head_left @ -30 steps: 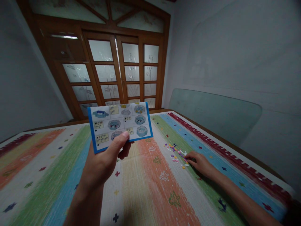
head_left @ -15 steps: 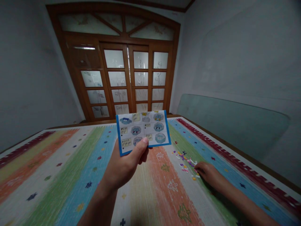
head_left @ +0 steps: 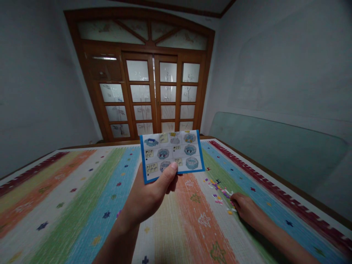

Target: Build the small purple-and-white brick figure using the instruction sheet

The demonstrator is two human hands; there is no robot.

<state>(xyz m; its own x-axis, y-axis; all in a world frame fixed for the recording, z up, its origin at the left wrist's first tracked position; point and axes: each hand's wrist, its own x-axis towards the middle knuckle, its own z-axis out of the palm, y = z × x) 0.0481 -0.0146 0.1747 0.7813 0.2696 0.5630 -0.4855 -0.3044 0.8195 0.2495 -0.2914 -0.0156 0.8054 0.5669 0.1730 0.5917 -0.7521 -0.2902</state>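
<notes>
My left hand point(head_left: 156, 192) grips a folded instruction sheet point(head_left: 183, 150) with a blue border, the thumb pressed on its lower edge. Printed on the sheet are step pictures of a round, pale blue brick model. To the right, my right hand point(head_left: 243, 205) rests low over the table with its fingers pinched together at the edge of a scatter of small bricks point(head_left: 217, 186). These bricks are purple, yellow, white and pink. Whatever its fingertips hold, if anything, is too small to make out.
A striped cloth point(head_left: 170, 227) with woven star shapes covers the table. Beyond the far edge stand wooden doors with glass panes point(head_left: 167, 92). A pale green panel point(head_left: 264, 135) leans along the right wall.
The whole view has shifted slightly, so everything appears a little further right. My left hand keeps its hold on the sheet; my right hand stays by the bricks, fingers still pinched.
</notes>
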